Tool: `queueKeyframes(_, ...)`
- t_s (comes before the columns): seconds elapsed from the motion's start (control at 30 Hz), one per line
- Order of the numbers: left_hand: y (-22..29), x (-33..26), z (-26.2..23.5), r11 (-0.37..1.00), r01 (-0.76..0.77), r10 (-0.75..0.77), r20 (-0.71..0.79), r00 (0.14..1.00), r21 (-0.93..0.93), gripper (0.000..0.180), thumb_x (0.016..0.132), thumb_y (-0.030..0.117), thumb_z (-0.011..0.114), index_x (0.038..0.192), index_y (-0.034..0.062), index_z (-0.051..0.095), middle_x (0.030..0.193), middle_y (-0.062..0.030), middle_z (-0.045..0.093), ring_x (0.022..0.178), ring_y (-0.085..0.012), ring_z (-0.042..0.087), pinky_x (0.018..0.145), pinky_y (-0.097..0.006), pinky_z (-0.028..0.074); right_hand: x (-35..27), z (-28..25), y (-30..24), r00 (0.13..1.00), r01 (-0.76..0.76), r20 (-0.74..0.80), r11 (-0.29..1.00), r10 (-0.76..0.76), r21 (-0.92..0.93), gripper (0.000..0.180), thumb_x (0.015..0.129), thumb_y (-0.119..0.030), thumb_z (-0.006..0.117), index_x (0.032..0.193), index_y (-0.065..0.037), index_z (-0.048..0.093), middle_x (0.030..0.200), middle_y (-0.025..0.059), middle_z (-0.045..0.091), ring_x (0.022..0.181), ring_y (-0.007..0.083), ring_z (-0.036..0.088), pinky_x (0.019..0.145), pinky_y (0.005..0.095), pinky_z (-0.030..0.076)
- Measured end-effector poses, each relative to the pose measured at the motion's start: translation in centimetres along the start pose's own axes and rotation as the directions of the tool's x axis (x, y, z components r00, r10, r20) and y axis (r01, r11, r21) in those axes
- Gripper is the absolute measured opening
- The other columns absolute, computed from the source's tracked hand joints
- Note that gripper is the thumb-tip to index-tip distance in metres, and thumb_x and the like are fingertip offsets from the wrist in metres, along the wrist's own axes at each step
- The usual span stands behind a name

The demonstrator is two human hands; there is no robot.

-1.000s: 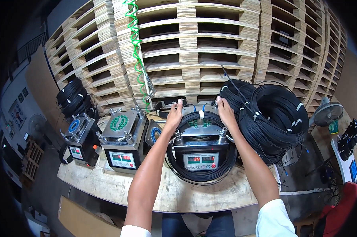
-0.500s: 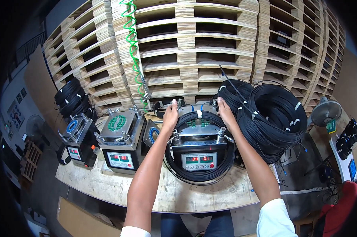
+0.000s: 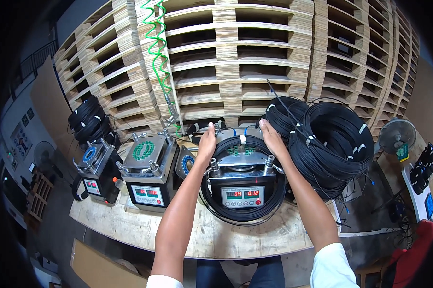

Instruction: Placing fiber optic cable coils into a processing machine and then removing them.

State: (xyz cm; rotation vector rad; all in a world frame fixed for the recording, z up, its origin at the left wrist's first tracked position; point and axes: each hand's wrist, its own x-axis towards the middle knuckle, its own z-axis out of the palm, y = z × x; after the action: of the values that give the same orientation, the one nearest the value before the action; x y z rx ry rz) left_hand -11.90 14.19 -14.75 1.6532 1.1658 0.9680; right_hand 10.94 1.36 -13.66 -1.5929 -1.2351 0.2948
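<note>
In front of me a benchtop polishing machine point(image 3: 243, 182) with a lit red display stands on the wooden table. A loop of black cable point(image 3: 243, 215) hangs round its front, tied with a white band at the top. Green connectors point(image 3: 240, 151) sit on the machine's metal plate, and two blue-tipped leads rise at its back. My left hand point(image 3: 208, 141) is closed at the far left corner clamp, and my right hand point(image 3: 272, 138) at the far right one. The fingers are partly hidden. Corner clamps also show at the plate's near corners.
Two similar machines, a middle one point(image 3: 144, 165) and a smaller one point(image 3: 96, 168), stand to the left beside an orange-capped bottle point(image 3: 118, 183). Large black cable coils point(image 3: 331, 153) are piled at the right. A green coiled hose point(image 3: 156, 57) hangs before stacked pallets point(image 3: 255, 62).
Both hands stay at the far corners; the right fingertips have shifted slightly left. The machine's display has changed. The green hose has swung a little to the left.
</note>
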Motion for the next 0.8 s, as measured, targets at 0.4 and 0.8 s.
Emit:
queueKeyframes(0.4,0.5,0.0,0.3,0.999,0.051,-0.051,-0.006,0.999,-0.012,0.087,0.100,0.070,0.028,0.146,-0.0020,0.046,0.144,-0.0317,0.050,0.137,-0.0448,0.045,0.113,-0.046,0.035,0.5,-0.3,1.3,0.995,-0.095,-0.019,0.975,0.101,0.199,0.082,0.098,-0.069,0.042,0.147,-0.002,0.046,0.141,0.0277,0.055,0.133,0.0399,0.051,0.111,0.0410,0.038)
queueKeyframes(0.8,1.2,-0.8,0.0,0.998,0.058,-0.060,-0.062,0.996,-0.040,0.084,0.100,0.068,0.030,0.147,0.0008,0.045,0.140,-0.0276,0.055,0.135,-0.0417,0.048,0.111,-0.045,0.036,-0.3,-0.6,0.2,0.995,0.008,-0.100,0.988,0.008,0.156,0.064,0.106,-0.053,0.035,0.146,-0.004,0.047,0.141,0.0251,0.056,0.132,0.0397,0.053,0.109,0.0425,0.041)
